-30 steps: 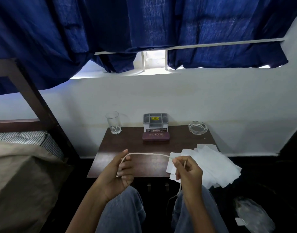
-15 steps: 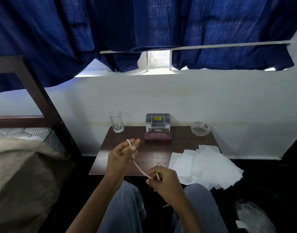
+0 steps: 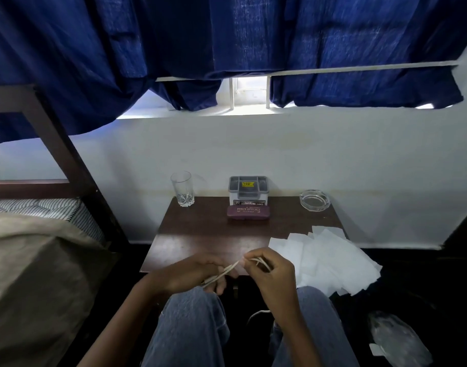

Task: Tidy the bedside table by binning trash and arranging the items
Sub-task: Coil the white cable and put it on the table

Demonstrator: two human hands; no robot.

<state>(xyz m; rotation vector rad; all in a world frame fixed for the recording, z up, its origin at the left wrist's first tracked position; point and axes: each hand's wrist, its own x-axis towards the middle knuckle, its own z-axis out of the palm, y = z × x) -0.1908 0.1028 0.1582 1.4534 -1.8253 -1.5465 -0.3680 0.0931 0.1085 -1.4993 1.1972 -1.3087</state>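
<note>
- We see both hands meet just over the near edge of the table. The left hand curls around a doubled white cord, and the right hand pinches its looped end at the fingertips.
- More cord hangs below the right wrist, between the knees.
- Bare tabletop lies between the hands and the case. A bed crowds the left side.
- Papers fan across the right front corner and overhang the edge.
- Along the back edge stand a glass at the left corner, a box at centre against the wall with the case just before it, and an ashtray at the right.
- The box top is split into compartments with a yellow sticker in one. We cannot tell what else they hold.
- A clear bag sits on the floor, lower right — its contents are too blurred to tell.
</note>
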